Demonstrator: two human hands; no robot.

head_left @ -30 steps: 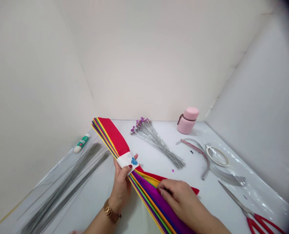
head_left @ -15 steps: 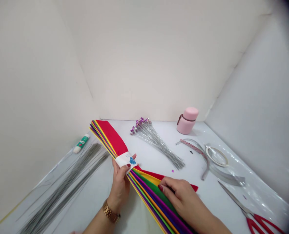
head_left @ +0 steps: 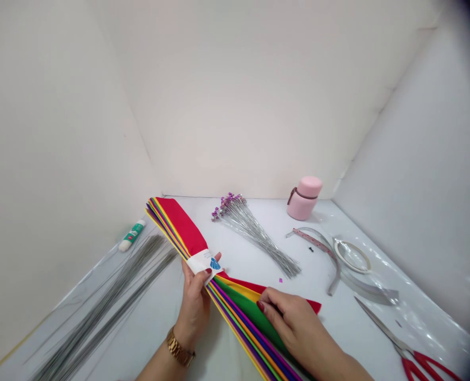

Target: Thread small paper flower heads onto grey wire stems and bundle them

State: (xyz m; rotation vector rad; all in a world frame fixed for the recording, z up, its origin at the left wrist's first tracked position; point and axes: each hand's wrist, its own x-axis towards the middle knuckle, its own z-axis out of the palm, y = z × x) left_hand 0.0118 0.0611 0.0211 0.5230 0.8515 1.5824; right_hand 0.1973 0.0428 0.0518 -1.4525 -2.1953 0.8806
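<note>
A long stack of coloured craft sheets (head_left: 183, 222), perhaps felt or paper, runs diagonally across the middle, red on top. A white paper band (head_left: 200, 262) with a blue logo wraps it. My left hand (head_left: 197, 291) is closed around the stack at this band, thumb on top. To the right, the sheets fan apart into red, yellow, green, purple, orange and more. My right hand (head_left: 290, 317) pinches the edge of the fanned sheets near the yellow and green ones; exactly which layers sit between the fingers is hidden.
Grey wires (head_left: 108, 296) and a glue stick (head_left: 132, 235) lie left. Behind is a bundle of silver stems with purple tips (head_left: 254, 233). A pink bottle (head_left: 304, 198), tape roll (head_left: 352, 256), curved strips (head_left: 318, 241) and red-handled scissors (head_left: 404, 344) are right.
The green sheet shows wider, spread farther from the purple one and those below it. My left hand keeps its grip at the band; my right hand has barely moved.
</note>
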